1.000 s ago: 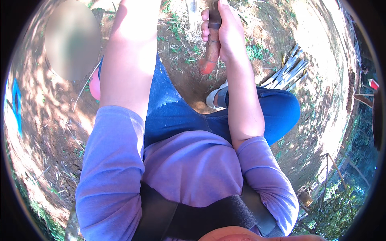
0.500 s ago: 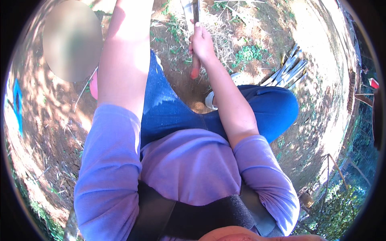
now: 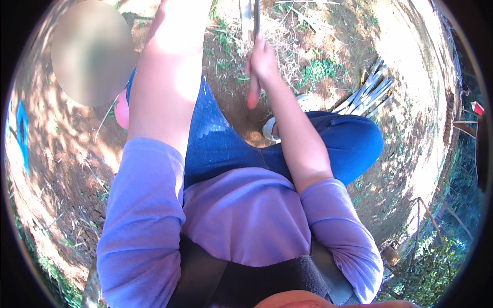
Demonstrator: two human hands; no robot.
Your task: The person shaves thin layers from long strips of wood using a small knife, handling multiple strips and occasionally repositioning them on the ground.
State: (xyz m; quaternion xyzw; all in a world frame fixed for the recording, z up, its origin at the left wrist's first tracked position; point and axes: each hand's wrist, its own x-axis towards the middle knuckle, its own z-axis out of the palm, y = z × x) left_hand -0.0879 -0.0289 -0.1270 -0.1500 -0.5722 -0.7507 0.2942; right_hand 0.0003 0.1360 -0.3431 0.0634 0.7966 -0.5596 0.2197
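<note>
Two forearms extend from lilac sleeves at the lower edge of our view and run forward over blue jeans toward bare, reddish ground. Nearest to us sits a dark strap or harness across the torso, below the lilac shirt. Our right knee is bent, and just beyond it a white shoe rests on the soil beside a small dug patch. Our right hand is closed in a fist around the reddish handle of a long-bladed cutting tool; the handle end projects below the fist toward us, and the grey metal blade runs upward from the fist and leaves the picture at its top edge. We hold the tool roughly upright in the view, above dry grass and low green weeds. Our left forearm reaches forward on the left, and the left hand lies beyond the top edge, so we cannot report its state. A pink object shows just to the left of that forearm; we cannot tell what it is. Farther right, well apart from the tool, a bundle of pale slats lies on the ground. Beyond it, at the far right rim, thin poles stand among green growth.
</note>
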